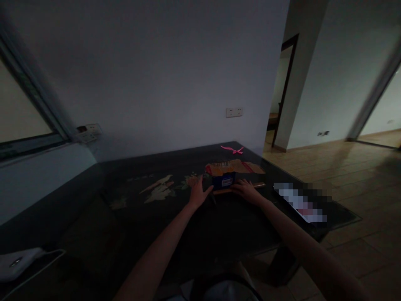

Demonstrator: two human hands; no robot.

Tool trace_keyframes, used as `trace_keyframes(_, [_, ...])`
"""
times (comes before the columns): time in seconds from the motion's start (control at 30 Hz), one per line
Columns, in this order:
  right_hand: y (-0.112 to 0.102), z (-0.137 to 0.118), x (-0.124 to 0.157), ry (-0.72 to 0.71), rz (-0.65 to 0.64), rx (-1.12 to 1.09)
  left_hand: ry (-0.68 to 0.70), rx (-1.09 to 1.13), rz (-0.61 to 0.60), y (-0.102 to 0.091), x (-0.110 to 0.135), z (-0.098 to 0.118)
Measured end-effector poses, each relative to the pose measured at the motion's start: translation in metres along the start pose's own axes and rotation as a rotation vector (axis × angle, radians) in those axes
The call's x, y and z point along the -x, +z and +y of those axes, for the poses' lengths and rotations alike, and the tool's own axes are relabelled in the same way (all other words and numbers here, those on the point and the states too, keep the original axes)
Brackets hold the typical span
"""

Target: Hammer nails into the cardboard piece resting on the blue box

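Note:
A small dark blue box (223, 180) with a pale label stands on the dark table between my hands. My left hand (197, 194) is just left of it, with thumb and fingers spread and nothing in them. My right hand (247, 191) lies at the box's right side, fingers stretched out over the wooden handle of a hammer (258, 185); whether they touch the box, I cannot tell. The hammer's dark head lies near my left thumb. Behind the box is a torn piece of brown cardboard (250, 167), with a row of small thin upright things at its left part.
A pink ribbon bow (237, 150) lies near the table's back edge. To the right, a phone-like flat slab (296, 202) is partly blurred out. A white device with a cable (19, 264) is at lower left. The wall (156, 83) rises behind the table (175, 234).

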State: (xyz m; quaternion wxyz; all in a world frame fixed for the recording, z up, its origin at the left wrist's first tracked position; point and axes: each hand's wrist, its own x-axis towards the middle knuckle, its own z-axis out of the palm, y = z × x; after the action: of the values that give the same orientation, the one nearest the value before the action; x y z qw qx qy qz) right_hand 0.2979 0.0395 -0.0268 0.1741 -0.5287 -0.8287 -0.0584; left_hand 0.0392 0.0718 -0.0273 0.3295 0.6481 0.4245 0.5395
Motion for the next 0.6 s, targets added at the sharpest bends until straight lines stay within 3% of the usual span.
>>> trace_keyframes(0.17, [-0.009,-0.003,0.005,0.010,0.096,0.004,-0.151,0.200,0.219,-0.056,0.008,-0.019])
trace_keyframes(0.3, [-0.023,-0.032,0.013,-0.021,0.244,-0.049,-0.322,0.450,0.406,-0.080,0.004,-0.023])
trace_keyframes(0.47, [-0.032,-0.124,-0.017,-0.117,0.318,-0.407,-0.473,0.819,0.494,-0.089,0.009,-0.017])
trace_keyframes(0.6, [-0.008,-0.208,-0.070,-0.052,0.293,-0.784,-0.517,1.026,0.497,-0.094,0.015,-0.018])
